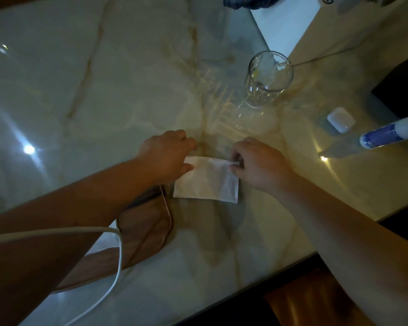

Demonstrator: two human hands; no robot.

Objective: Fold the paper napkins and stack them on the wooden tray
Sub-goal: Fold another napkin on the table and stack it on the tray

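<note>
A white paper napkin point(207, 182) lies folded flat on the marble table, just right of the wooden tray point(146, 222). My left hand point(167, 154) pinches the napkin's far left corner between thumb and fingers. At the far right corner my right hand point(257, 163) grips the paper between thumb and fingertips. My left forearm crosses over the tray and hides much of it. Inside a clear glass point(266, 78) further back stands another white napkin point(270, 64).
A white cable point(118, 260) runs over the tray and table near my left arm. To the right lie a small white case point(340, 120) and a blue-and-white bottle point(386, 134) on its side. White paper point(285, 24) lies at the back. The table edge point(280, 271) runs diagonally at lower right.
</note>
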